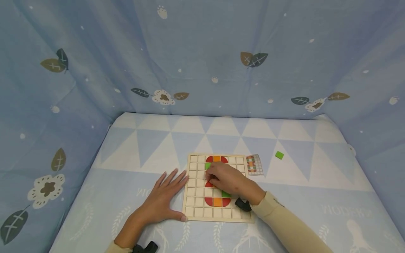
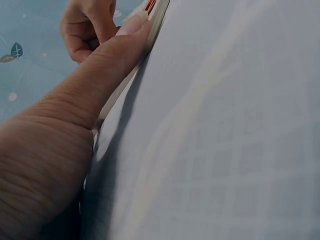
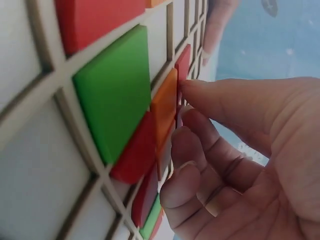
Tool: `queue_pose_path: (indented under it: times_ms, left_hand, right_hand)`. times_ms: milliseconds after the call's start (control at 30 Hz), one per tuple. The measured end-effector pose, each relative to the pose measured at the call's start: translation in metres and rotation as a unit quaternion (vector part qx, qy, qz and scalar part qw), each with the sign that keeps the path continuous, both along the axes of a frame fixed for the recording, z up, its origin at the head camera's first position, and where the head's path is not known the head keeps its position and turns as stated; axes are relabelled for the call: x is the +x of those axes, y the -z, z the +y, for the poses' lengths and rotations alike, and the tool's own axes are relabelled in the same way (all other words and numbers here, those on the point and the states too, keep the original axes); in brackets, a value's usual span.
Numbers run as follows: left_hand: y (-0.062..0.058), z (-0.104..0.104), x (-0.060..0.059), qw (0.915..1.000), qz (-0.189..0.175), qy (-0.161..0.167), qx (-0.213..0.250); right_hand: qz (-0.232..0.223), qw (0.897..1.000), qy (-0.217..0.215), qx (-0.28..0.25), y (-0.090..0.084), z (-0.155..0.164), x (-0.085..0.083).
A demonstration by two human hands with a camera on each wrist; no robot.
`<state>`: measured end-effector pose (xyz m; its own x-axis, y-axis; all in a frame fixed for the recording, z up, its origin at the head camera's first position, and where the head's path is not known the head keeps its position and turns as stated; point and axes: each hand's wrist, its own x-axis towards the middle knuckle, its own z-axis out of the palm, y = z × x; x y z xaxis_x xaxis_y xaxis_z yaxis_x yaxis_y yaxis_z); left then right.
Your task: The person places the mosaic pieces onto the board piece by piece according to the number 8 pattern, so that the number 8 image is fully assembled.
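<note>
A wooden grid board [image 1: 191, 192] lies on the cloth, with red, orange and green tiles in its middle columns. Along its left edge rests my left hand [image 1: 162, 202], fingers spread and straight, thumb at the near left corner. My right hand [image 1: 229, 177] reaches over the board from the right, its fingers curled. In the right wrist view, thumb and index finger pinch at a small red tile [image 3: 183, 61] in the grid, partly hidden by the fingers. Closer to that camera are an orange tile [image 3: 165, 100] and a green tile [image 3: 117, 95].
A small pattern card [image 1: 257, 165] lies by the board's far right corner. Farther right sits a loose green tile [image 1: 279, 155] on the patterned cloth [image 1: 316, 211]. A blue curtain [image 1: 202, 70] hangs behind and at both sides.
</note>
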<state>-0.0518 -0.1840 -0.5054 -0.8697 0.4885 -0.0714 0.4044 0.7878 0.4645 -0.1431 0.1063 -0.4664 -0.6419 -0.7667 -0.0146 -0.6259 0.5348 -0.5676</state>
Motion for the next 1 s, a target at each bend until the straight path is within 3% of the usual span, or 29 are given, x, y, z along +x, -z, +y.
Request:
queue_pose_path:
  times_ms: [167, 333, 567, 733, 867, 1000]
  left_hand:
    - [0.000, 0.002, 0.000, 0.9999, -0.009, -0.006, -0.002]
    - [0.001, 0.002, 0.001, 0.9999, -0.007, -0.009, -0.002]
    - [0.002, 0.001, 0.001, 0.9999, -0.002, -0.010, -0.001]
    - [0.002, 0.001, 0.002, 0.9999, -0.005, -0.013, -0.001]
    - [0.001, 0.002, 0.002, 0.9999, -0.005, -0.014, 0.001]
    - [0.000, 0.002, 0.002, 0.9998, -0.009, -0.015, 0.000]
  right_hand:
    - [0.005, 0.999, 0.051, -0.009, -0.004, 0.021, -0.004]
    - [0.010, 0.991, 0.133, -0.012, -0.010, 0.058, -0.015]
    - [0.013, 0.971, 0.236, -0.022, -0.018, 0.122, -0.033]
    - [-0.010, 0.950, 0.311, 0.022, -0.021, 0.167, -0.046]
    - [-0.039, 0.939, 0.336, 0.069, -0.018, 0.193, -0.053]
    - [-0.060, 0.930, 0.353, 0.078, -0.011, 0.207, -0.056]
